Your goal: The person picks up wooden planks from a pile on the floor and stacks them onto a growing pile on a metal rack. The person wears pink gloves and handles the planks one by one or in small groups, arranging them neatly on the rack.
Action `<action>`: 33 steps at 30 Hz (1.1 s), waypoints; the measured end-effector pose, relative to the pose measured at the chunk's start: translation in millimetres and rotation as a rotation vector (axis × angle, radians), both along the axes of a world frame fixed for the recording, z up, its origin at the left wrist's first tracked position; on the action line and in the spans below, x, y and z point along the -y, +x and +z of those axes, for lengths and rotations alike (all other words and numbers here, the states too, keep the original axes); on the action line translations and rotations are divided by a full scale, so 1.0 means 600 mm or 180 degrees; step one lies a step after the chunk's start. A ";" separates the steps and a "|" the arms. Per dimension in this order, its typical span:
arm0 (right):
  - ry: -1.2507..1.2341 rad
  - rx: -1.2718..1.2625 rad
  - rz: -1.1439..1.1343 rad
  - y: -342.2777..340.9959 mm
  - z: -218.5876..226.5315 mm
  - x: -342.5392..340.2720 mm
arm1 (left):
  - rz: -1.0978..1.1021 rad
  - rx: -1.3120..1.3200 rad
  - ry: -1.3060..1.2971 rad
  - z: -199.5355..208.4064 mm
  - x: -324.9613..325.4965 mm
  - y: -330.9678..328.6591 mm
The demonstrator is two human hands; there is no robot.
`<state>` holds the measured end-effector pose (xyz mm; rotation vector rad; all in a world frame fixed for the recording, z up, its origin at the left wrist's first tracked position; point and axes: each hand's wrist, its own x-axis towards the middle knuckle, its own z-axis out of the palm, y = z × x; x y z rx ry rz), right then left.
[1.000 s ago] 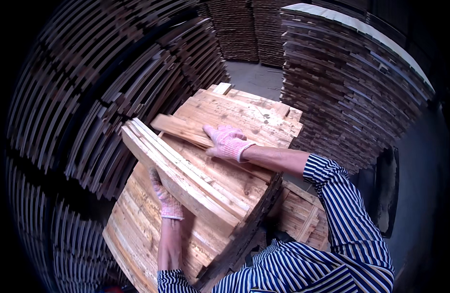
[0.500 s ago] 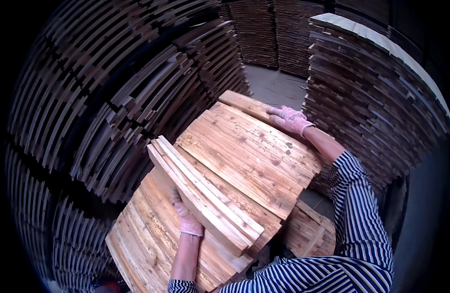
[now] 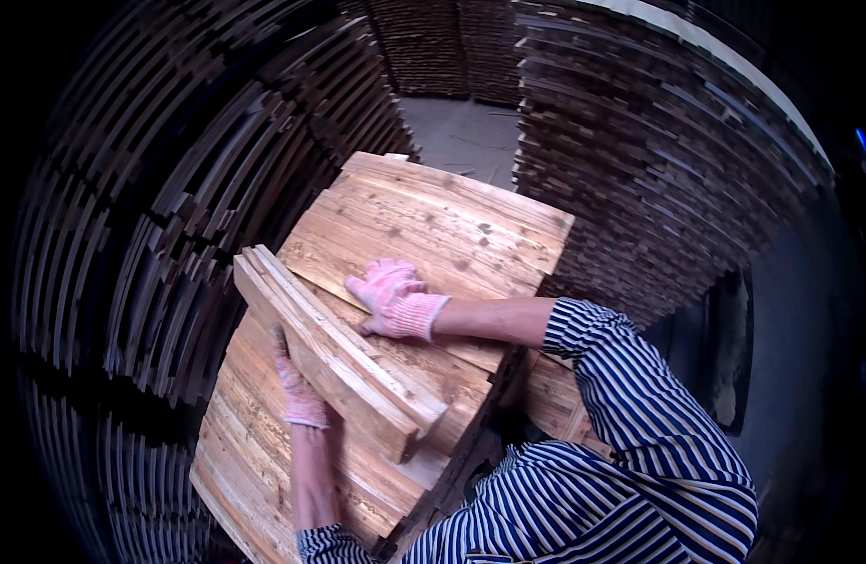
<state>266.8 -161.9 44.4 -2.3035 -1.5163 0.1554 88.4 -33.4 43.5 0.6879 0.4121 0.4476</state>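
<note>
Layering likely; planks point(image 3: 334, 362) gripped by left hand point(image 3: 295, 381), 1 end by pile's point(image 3: 433, 226) near edge; right hand's point(image 3: 400, 301) grip unclear; alignment probably needed next.

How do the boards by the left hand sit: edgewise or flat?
Edgewise: the boards show narrow sides upward, a broad face toward the left hand.

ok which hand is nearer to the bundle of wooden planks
Left: the left hand is against the left side of the bundle of wooden planks; the right hand is apart, to its right.
</note>
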 end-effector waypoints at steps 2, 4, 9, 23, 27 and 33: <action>-0.0087 -0.0398 -0.0155 0.003 0.009 0.015 | -0.0209 -0.0329 0.0359 0.029 -0.035 -0.018; -0.0053 -0.0888 -0.0382 0.020 0.025 0.050 | -0.0418 -0.0669 0.0596 0.074 -0.021 -0.022; 0.2115 -0.2554 -0.0936 0.032 0.002 0.235 | -0.0893 -0.1454 0.1338 0.180 -0.084 -0.139; 0.2090 -0.1484 -0.3335 -0.069 -0.233 0.317 | -0.0687 -0.3605 0.6460 0.086 0.029 -0.332; 0.3027 -0.1896 -0.2908 -0.127 -0.255 0.332 | -0.0656 -0.3162 0.6627 0.088 0.021 -0.354; 0.3877 -0.2658 -0.2975 -0.271 -0.262 0.257 | -0.1629 -0.3516 0.5717 0.127 -0.019 -0.304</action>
